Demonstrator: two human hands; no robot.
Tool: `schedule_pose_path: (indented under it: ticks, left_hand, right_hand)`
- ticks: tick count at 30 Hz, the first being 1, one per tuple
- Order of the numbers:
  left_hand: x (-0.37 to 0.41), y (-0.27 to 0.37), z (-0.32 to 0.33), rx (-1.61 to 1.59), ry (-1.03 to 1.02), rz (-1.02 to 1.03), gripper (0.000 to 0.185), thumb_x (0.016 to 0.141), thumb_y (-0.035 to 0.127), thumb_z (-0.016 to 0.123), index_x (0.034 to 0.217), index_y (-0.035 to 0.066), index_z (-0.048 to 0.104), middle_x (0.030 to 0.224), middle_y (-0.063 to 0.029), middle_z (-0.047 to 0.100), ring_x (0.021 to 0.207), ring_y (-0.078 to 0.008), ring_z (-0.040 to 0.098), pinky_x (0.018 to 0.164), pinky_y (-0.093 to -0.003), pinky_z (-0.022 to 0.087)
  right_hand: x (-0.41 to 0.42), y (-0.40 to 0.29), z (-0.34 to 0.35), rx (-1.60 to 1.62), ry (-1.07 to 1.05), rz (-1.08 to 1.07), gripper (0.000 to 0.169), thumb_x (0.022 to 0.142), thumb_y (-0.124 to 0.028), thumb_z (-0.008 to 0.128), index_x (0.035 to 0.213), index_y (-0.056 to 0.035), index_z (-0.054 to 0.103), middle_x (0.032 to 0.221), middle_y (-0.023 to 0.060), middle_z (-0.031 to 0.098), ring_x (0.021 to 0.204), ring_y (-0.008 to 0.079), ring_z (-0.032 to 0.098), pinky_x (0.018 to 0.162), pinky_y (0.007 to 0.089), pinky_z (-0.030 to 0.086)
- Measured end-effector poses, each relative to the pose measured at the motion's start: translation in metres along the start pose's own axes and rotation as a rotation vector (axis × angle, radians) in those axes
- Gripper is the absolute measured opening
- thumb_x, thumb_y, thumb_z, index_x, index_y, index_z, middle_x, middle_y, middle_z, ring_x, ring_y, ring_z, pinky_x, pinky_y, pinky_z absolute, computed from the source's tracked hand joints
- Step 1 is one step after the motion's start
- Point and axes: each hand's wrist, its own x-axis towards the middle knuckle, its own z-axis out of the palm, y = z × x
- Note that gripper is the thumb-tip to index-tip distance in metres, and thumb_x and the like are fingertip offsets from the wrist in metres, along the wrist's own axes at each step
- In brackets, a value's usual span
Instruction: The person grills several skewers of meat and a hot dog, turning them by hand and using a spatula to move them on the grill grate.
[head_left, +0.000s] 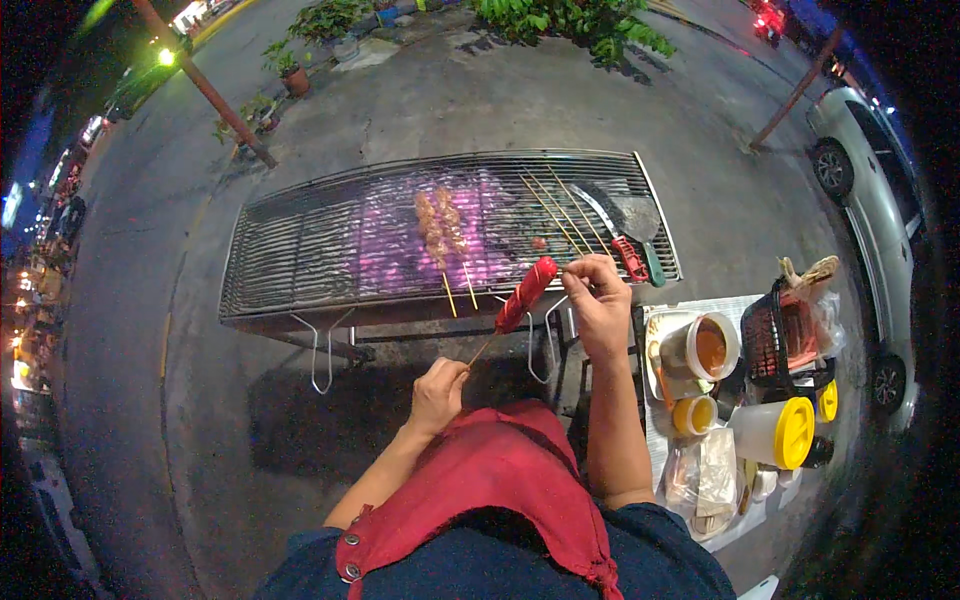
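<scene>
A red spiral-cut sausage (527, 294) is held on a thin bamboo skewer (480, 352), tilted up to the right. My left hand (437, 391) is shut on the skewer's lower end. My right hand (600, 300) is at the sausage's upper tip, thumb and index finger drawn together; whether they grip something there is hidden. Behind the sausage stands a long charcoal grill (300, 247) with a wire grate. Two skewers of meat (439, 229) lie on it over glowing coals, their sticks jutting past the front edge.
Bare sticks (553, 212), red-handled tongs (628, 256) and a green-handled scraper (649, 247) lie on the grate's right. The side table (660, 480) holds a sauce tub (711, 346), a yellow-lidded container (772, 433) and a black basket (765, 341). Wire handles (321, 367) hang in front. A car (870, 187) stands right.
</scene>
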Motion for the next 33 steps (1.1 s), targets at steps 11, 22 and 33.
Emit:
schedule_pose_path:
  ticks: [11, 22, 33]
  left_hand:
    - [0.038, -0.066, -0.002, -0.025, 0.200, -0.354, 0.014, 0.085, 0.012, 0.060, 0.087, -0.001, 0.063, 0.079, -0.0105, 0.065, 0.073, -0.0161, 0.061, 0.067, -0.0309, 0.047]
    - [0.077, -0.080, 0.003, -0.010, 0.196, -0.421, 0.019, 0.086, 0.015, 0.060, 0.092, -0.002, 0.066, 0.077, -0.0106, 0.067, 0.070, -0.0152, 0.062, 0.066, -0.0314, 0.049]
    - [0.074, -0.073, -0.001, -0.059, 0.237, -0.534, 0.023, 0.082, 0.020, 0.068, 0.089, -0.003, 0.067, 0.073, -0.0059, 0.066, 0.065, -0.0117, 0.058, 0.061, -0.0286, 0.047]
  right_hand:
    - [-0.089, 0.107, 0.008, -0.745, -0.173, 0.085, 0.036, 0.075, 0.000, 0.060, 0.109, -0.0065, 0.054, 0.099, 0.0171, 0.051, 0.096, 0.0373, 0.051, 0.081, 0.0445, 0.044]
    - [-0.090, 0.100, 0.010, -0.712, -0.168, 0.139, 0.035, 0.074, 0.003, 0.049, 0.107, -0.0063, 0.054, 0.096, 0.0170, 0.054, 0.090, 0.0390, 0.055, 0.077, 0.0446, 0.046]
    - [-0.089, 0.100, 0.012, -0.719, -0.167, 0.155, 0.034, 0.073, 0.001, 0.050, 0.105, -0.0073, 0.055, 0.094, 0.0173, 0.055, 0.086, 0.0399, 0.056, 0.074, 0.0457, 0.047]
